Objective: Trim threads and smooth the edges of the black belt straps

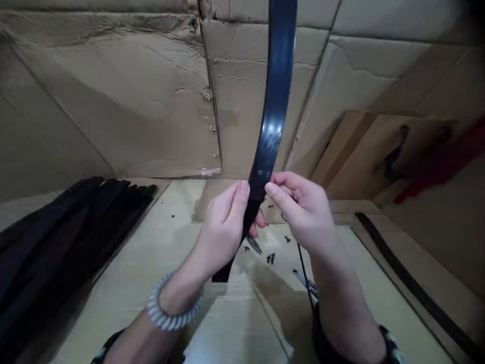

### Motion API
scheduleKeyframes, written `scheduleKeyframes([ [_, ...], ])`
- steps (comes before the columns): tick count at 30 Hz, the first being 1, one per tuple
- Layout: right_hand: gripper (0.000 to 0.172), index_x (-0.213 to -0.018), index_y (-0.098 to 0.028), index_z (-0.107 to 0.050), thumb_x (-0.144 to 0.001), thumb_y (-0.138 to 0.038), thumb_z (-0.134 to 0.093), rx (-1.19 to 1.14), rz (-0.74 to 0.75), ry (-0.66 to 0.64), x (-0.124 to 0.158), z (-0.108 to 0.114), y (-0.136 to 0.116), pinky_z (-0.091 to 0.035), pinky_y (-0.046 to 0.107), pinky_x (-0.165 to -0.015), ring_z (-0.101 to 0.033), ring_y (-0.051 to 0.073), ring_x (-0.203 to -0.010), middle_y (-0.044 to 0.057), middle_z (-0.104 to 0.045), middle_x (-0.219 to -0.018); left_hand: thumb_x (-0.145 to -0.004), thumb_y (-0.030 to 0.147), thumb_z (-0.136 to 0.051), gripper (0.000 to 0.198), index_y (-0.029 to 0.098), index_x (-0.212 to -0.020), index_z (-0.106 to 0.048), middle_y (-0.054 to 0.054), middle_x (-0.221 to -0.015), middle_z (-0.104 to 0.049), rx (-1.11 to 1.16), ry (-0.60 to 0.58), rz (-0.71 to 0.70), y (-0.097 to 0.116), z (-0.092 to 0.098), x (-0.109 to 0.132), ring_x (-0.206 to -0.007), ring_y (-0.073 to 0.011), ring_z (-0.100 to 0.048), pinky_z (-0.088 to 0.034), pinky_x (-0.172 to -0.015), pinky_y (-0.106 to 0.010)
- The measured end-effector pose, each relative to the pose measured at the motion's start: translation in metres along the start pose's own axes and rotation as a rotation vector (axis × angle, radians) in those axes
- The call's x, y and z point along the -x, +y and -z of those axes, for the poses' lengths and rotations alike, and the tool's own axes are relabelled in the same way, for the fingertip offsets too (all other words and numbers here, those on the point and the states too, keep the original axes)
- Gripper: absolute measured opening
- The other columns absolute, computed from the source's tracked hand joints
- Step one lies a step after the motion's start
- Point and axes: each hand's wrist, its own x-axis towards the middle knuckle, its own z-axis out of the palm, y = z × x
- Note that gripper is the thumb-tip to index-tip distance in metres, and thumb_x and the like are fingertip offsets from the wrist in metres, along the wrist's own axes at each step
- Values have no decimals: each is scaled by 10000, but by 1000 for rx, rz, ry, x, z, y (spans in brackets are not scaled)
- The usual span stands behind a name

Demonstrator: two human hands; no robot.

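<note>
A long, glossy black belt-like strap (276, 101) runs down from the top of the head view, with a dull dark end hanging below my hands. My left hand (223, 230) is closed around it, thumb in front and fingertips showing behind. At the strap's right edge, beside a dark fold or band across it, my right hand (303, 212) has its thumb and forefinger pinched together. Whether those fingertips hold the edge or a fine thread is too small to tell. Under the strap lies a small metal tool (253, 244), partly hidden, among dark scraps (271, 258).
Dark straps (76, 222) are piled at the left. Another dark strap (409, 283) lies along the right side. A second metal tool (306, 283) rests near my right forearm by a black cord (302, 263). Cardboard walls (151, 101) stand behind, with a cardboard piece (352, 146) leaning at right.
</note>
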Motion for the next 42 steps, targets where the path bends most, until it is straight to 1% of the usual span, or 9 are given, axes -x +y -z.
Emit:
scheduleKeyframes([
  [7, 73, -900, -211, -700, -926, -261, -653, -124, 13, -73, -7, 9, 7, -483, 170, -635, -594, 53, -620, -62, -654, -704, -1014, 465, -372, 432, 171, -817, -620, 23, -497, -582, 212, -102, 172, 10, 1, 8, -382, -66, -488, -375, -391, -140],
  [10, 140, -1025, -228, -730, -922, -276, -648, -156, -1, -143, -9, 10, 10, -477, 173, -606, -577, 53, -617, -56, -646, -730, -1010, 458, -366, 432, 176, -794, -612, 18, -480, -578, 262, -133, 209, 10, 2, 8, -365, -70, -484, -369, -377, -140],
  [12, 138, -1009, -225, -736, -922, -285, -648, -152, -5, -152, -9, 10, 10, -456, 170, -570, -551, 50, -588, -57, -631, -704, -1008, 473, -357, 445, 175, -799, -613, 18, -474, -567, 290, -139, 217, 9, 2, 7, -362, -70, -475, -366, -376, -140],
  [16, 136, -794, -208, -681, -919, -259, -668, -88, 18, -45, -4, 6, 3, -396, 147, -519, -456, 27, -519, -77, -601, -642, -999, 502, -383, 427, 178, -816, -592, 41, -456, -512, 273, -120, 175, 10, 2, 7, -364, -63, -425, -333, -370, -138],
  [20, 196, -722, -197, -646, -917, -196, -664, 44, 45, 89, 5, 1, -10, -313, 150, -457, -354, 33, -499, -89, -466, -565, -1004, 485, -410, 372, 191, -827, -553, 53, -498, -499, 129, -48, 89, 9, 2, 8, -408, -61, -421, -336, -406, -145],
  [26, 220, -711, -224, -621, -930, -212, -626, 260, 115, 63, 12, -3, -22, -165, 215, -382, -219, 62, -464, -85, -350, -539, -1004, 503, -399, 393, 199, -775, -494, 45, -539, -493, 43, -26, 26, 5, 2, 7, -450, -74, -439, -353, -442, -180],
  [35, 225, -675, -183, -576, -892, -209, -631, 329, 58, 114, 8, 4, -14, -199, 184, -399, -317, 41, -486, -76, -424, -548, -994, 539, -400, 402, 195, -814, -506, 66, -499, -456, 99, -94, 98, 14, 2, 9, -410, -60, -385, -314, -408, -155],
  [39, 203, -694, -168, -617, -890, -215, -644, 271, 4, 76, 6, 5, -13, -240, 154, -410, -332, 32, -490, -76, -440, -545, -992, 535, -415, 402, 192, -803, -503, 68, -492, -457, 103, -96, 113, 16, 1, 10, -409, -55, -395, -325, -413, -143],
  [42, 193, -705, -166, -633, -889, -214, -660, 212, -15, 40, 6, 6, -14, -297, 139, -434, -396, 29, -506, -66, -524, -574, -989, 544, -413, 415, 188, -800, -514, 67, -486, -464, 142, -103, 129, 15, 1, 11, -404, -52, -400, -326, -408, -136],
])
